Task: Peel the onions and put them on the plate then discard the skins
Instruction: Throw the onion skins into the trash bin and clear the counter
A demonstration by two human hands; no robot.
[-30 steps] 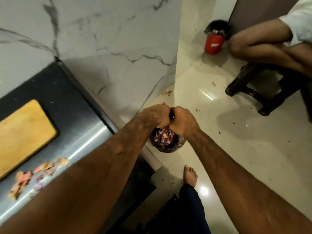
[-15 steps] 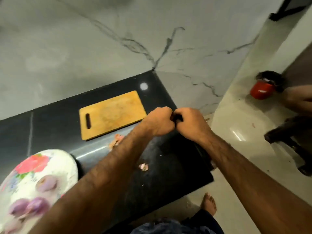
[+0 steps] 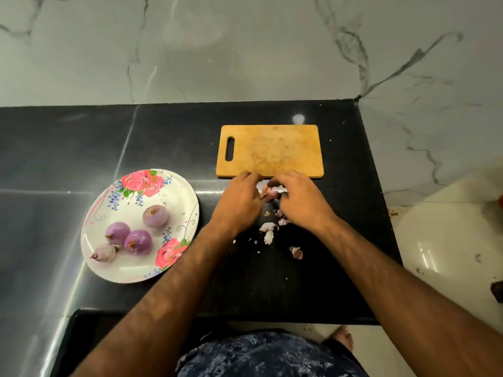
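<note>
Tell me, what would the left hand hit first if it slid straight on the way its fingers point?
The left hand would likely meet the board first; its near edge lies just ahead, though depth is unclear.

Single head view, steeply down and forward, close over the black counter [image 3: 168, 137].

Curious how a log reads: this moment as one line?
left hand, right hand: on onion skins | cutting board: bare | plate: four onions
</note>
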